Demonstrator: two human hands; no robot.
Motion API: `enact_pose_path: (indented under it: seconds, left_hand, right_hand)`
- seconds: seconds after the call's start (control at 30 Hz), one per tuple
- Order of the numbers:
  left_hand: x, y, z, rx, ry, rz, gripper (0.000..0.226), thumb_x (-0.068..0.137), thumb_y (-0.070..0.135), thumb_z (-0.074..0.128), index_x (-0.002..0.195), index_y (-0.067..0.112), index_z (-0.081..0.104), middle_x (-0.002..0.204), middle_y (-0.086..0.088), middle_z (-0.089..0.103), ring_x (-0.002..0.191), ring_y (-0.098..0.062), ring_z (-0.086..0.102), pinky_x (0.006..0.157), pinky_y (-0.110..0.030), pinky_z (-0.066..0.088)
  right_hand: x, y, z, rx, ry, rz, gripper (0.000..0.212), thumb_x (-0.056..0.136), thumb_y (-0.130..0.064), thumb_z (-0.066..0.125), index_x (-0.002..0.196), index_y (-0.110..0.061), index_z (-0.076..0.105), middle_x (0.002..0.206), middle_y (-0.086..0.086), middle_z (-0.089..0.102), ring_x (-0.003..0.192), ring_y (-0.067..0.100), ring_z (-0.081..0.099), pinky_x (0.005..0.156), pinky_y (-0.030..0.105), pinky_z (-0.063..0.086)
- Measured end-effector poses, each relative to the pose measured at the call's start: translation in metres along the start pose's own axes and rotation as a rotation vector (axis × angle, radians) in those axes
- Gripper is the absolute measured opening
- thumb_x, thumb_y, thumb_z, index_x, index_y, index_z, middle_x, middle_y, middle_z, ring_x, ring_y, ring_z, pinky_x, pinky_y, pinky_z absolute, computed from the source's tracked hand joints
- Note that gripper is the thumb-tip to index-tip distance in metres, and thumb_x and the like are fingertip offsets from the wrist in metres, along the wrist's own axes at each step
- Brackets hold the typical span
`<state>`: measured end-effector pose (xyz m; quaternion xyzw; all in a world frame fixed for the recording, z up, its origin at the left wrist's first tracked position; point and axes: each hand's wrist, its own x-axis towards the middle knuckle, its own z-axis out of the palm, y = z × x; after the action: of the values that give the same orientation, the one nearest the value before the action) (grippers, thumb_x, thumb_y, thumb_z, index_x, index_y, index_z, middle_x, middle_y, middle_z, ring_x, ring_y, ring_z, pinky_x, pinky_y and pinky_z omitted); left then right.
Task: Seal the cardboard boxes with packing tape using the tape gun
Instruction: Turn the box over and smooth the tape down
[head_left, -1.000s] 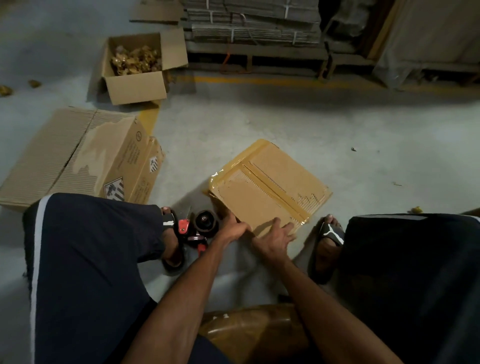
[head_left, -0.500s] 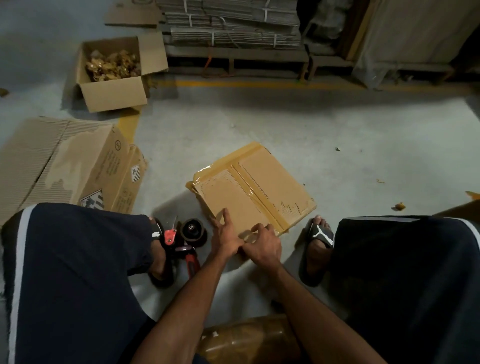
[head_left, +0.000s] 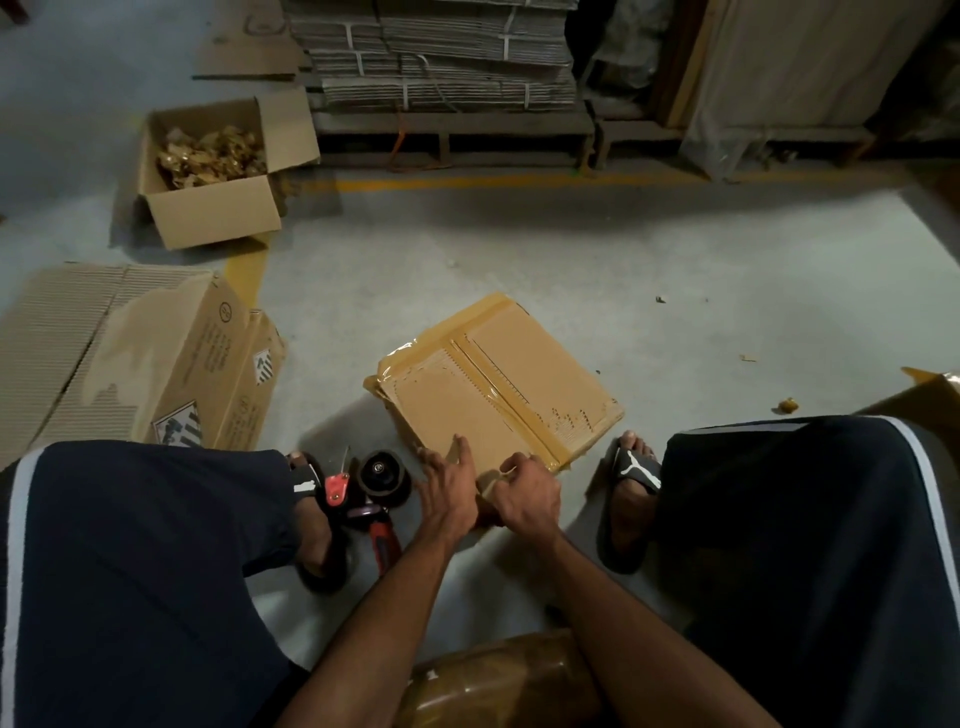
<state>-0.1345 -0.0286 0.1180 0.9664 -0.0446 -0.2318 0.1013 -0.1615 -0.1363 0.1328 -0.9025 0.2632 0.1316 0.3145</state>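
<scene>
One flat cardboard box (head_left: 498, 395), brown tape-striped.

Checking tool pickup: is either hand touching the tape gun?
Apart. Head view shows floor between the left hand and the tape gun; right hand is at the box.

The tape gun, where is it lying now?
The tape gun lies on the floor left of the taped box, between the left foot and left hand.
</scene>
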Motion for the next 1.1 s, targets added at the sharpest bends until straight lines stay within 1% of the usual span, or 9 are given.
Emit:
enact_pose_path:
  seconds: [0.17, 0.4, 0.47, 0.6, 0.67, 0.77, 0.87, 0.93, 1.1]
  left_hand:
    - [-0.005, -0.023, -0.019, 0.002, -0.06, 0.011, 0.103, 0.084, 0.01, 0.077, 0.16, 0.027, 0.011, 0.157, -0.042, 0.01, 0.13, -0.045, 0.052, 0.102, -0.044, 0.048]
    - [0.003, -0.079, -0.023, -0.096, -0.175, 0.005, 0.138, 0.051, 0.034, 0.1, 0.153, 0.047, 0.008, 0.165, -0.014, -0.003, 0.145, -0.05, 0.027, 0.11, -0.066, 0.037]
    - [0.005, -0.081, -0.02, -0.281, -0.159, 0.007, 0.13, 0.052, 0.038, 0.098, 0.152, 0.044, 0.015, 0.165, -0.009, 0.002, 0.144, -0.043, 0.03, 0.112, -0.062, 0.038]
    - [0.015, -0.071, -0.031, -0.839, 0.11, -0.186, 0.076, 0.082, 0.024, 0.081, 0.144, 0.017, 0.039, 0.139, -0.006, 0.053, 0.123, -0.026, 0.056, 0.093, -0.034, 0.048]
    - [0.033, -0.071, -0.039, -0.869, 0.181, -0.25, 0.05, 0.09, 0.022, 0.07, 0.135, 0.016, 0.048, 0.128, -0.003, 0.064, 0.115, -0.025, 0.063, 0.083, -0.029, 0.045]
    - [0.069, -0.076, -0.054, -0.876, 0.194, -0.26, 0.044, 0.096, 0.022, 0.061, 0.138, 0.018, 0.05, 0.134, -0.005, 0.063, 0.113, -0.023, 0.062, 0.084, -0.032, 0.048]
    - [0.111, -0.078, -0.075, -0.955, 0.205, -0.334, 0.064, 0.099, 0.027, 0.058, 0.157, 0.015, 0.032, 0.158, -0.009, 0.04, 0.14, -0.029, 0.043, 0.112, -0.039, 0.039]
    - [0.144, -0.079, -0.084, -0.992, 0.207, -0.364, 0.064, 0.101, 0.031, 0.057, 0.157, 0.013, 0.032, 0.16, -0.01, 0.037, 0.145, -0.03, 0.037, 0.117, -0.039, 0.031]
    - [0.195, -0.08, -0.07, -0.954, 0.415, -0.429, 0.03, 0.102, 0.027, 0.052, 0.12, 0.009, 0.068, 0.115, -0.016, 0.071, 0.111, -0.038, 0.06, 0.091, -0.037, 0.045]
  right_hand:
    - [-0.001, 0.002, 0.002, 0.073, -0.081, -0.027, 0.021, 0.087, -0.017, 0.059, 0.106, -0.019, 0.067, 0.113, 0.0, 0.063, 0.101, 0.019, 0.061, 0.087, 0.041, 0.061]
    - [-0.001, 0.004, 0.001, 0.079, -0.137, -0.107, 0.013, 0.093, -0.013, 0.065, 0.105, -0.019, 0.068, 0.098, -0.003, 0.066, 0.089, 0.012, 0.062, 0.077, 0.027, 0.054]
    - [0.002, 0.002, 0.002, 0.071, -0.118, -0.143, 0.018, 0.093, -0.015, 0.065, 0.111, -0.019, 0.066, 0.103, -0.004, 0.063, 0.093, 0.012, 0.062, 0.081, 0.029, 0.054]
    - [0.011, -0.003, 0.015, 0.005, -0.072, -0.304, 0.036, 0.089, -0.017, 0.065, 0.125, -0.015, 0.064, 0.12, 0.003, 0.059, 0.101, 0.02, 0.063, 0.089, 0.037, 0.057]
    - [0.019, -0.01, 0.022, -0.065, -0.081, -0.417, 0.045, 0.09, -0.02, 0.064, 0.134, -0.015, 0.06, 0.13, 0.005, 0.056, 0.109, 0.021, 0.06, 0.093, 0.038, 0.056]
    - [0.042, -0.028, 0.035, -0.151, -0.094, -0.567, 0.057, 0.093, -0.022, 0.062, 0.148, -0.013, 0.049, 0.146, 0.008, 0.05, 0.126, 0.025, 0.053, 0.106, 0.04, 0.049]
    - [0.074, -0.053, 0.049, -0.241, -0.081, -0.637, 0.064, 0.096, -0.025, 0.064, 0.154, -0.012, 0.04, 0.157, 0.009, 0.042, 0.142, 0.026, 0.042, 0.117, 0.044, 0.037]
    - [0.098, -0.069, 0.058, -0.277, -0.033, -0.658, 0.06, 0.099, -0.027, 0.059, 0.154, -0.013, 0.039, 0.159, 0.009, 0.04, 0.145, 0.025, 0.038, 0.119, 0.046, 0.034]
    - [0.139, -0.085, 0.073, -0.256, 0.052, -0.657, 0.05, 0.106, -0.03, 0.046, 0.152, -0.011, 0.041, 0.156, 0.01, 0.043, 0.143, 0.026, 0.041, 0.118, 0.05, 0.035]
